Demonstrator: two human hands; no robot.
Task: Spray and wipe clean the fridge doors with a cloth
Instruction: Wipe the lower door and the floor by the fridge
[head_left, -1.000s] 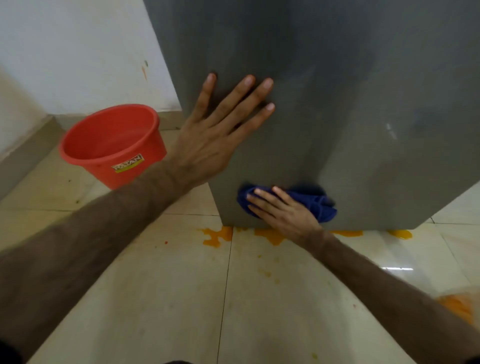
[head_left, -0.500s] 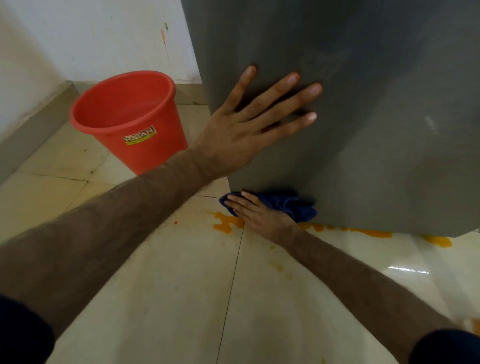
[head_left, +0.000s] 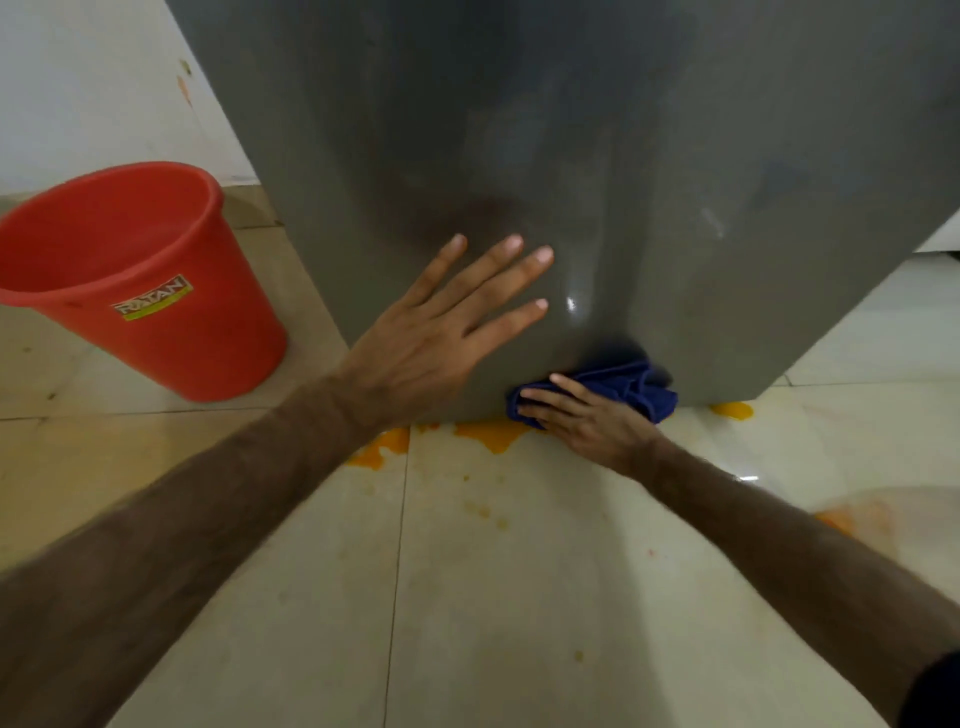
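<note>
The grey fridge door (head_left: 597, 145) fills the upper middle and right of the head view, with wet streaks on its lower part. My left hand (head_left: 441, 332) lies flat on the door near its bottom left, fingers spread, holding nothing. My right hand (head_left: 587, 418) presses a bunched dark blue cloth (head_left: 631, 387) against the door's bottom edge, right at floor level. No spray bottle is in view.
A red plastic bucket (head_left: 130, 275) stands on the tiled floor to the left of the fridge, near the white wall. Orange spill patches (head_left: 488, 434) lie on the floor along the fridge's bottom edge, with another smear (head_left: 841, 519) at the right.
My right hand has slid the cloth to the right along the bottom edge. My left hand has shifted lower on the door. The view has swung, so the bucket sits further left.
</note>
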